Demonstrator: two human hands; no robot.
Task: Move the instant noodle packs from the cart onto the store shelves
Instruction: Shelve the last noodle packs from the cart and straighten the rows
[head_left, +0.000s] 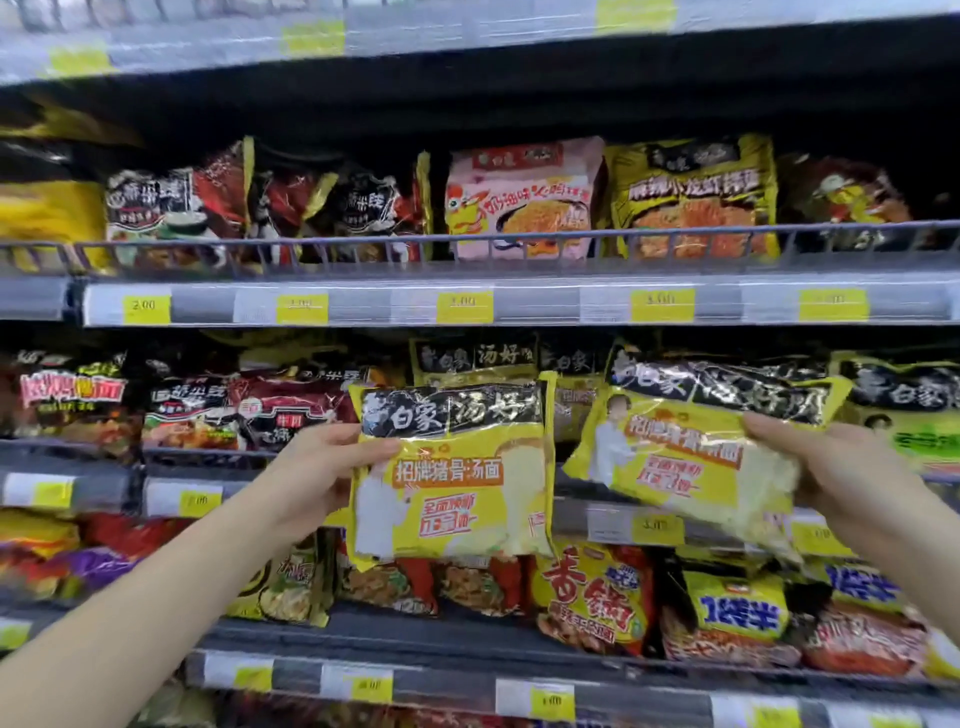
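You're mid-placement, one pack per hand, both up at the middle shelf (363, 462).

Left hand (317, 467): grip closed on the left yellow pack (452, 478), thumb on the front, fingers behind, holding it by its 9 o'clock edge. The pack hangs upright, face to you, in front of the shelf lip and not yet on it.

Right hand (831, 467): grip closed on the right yellow pack (691, 457) at its 3 o'clock end. That pack is tilted, its 9 o'clock end dipping low, just in front of the matching row of yellow packs (893, 395).

The cart isn't in view.

Step in hand, as I read it: slotting both packs into the same-brand row at 12 to 2 o'clock of your hands.

Next move calls for:
- levelling the right pack, then pushing it over the front rail (602, 496) towards 12 o'clock
- lifting the left pack clear of the rail and steering it to 1 o'clock, where the matching packs sit
- keeping faces forward, and not crushing the noodle block; the film wrap looks slippery.
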